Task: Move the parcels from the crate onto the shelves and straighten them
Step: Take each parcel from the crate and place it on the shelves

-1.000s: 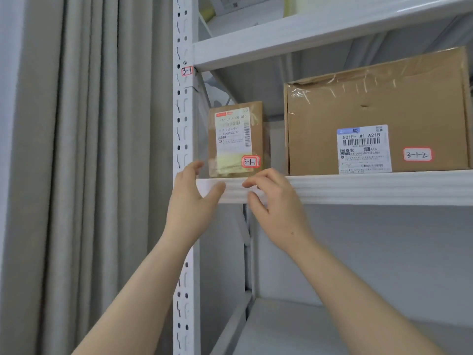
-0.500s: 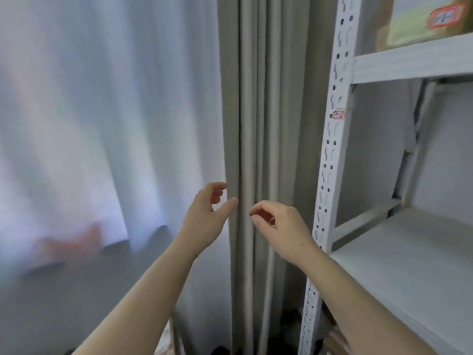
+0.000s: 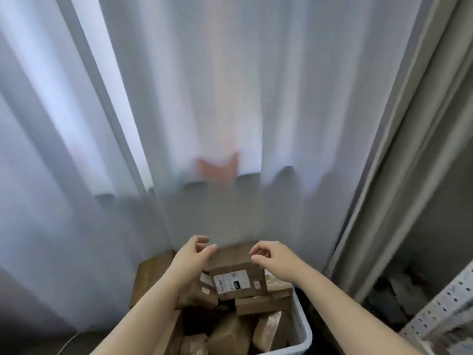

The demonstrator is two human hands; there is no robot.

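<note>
The view had swung off the shelves and down. The curtain (image 3: 230,98) filled most of it, with only a shelf post (image 3: 445,308) at lower right. Below stood the crate (image 3: 305,326), heaped with brown parcels (image 3: 230,331), so much of the task remained. The top parcel (image 3: 236,280) lay label up, slightly tilted. A second before, both hands had been at a shelf edge under a standing parcel. Now the left hand (image 3: 190,257) and right hand (image 3: 276,260) hovered at the top parcel's far corners, fingers loosely curled and gripping nothing. Whether they touched it could not be told. A fresh pick seemed to be starting.
</note>
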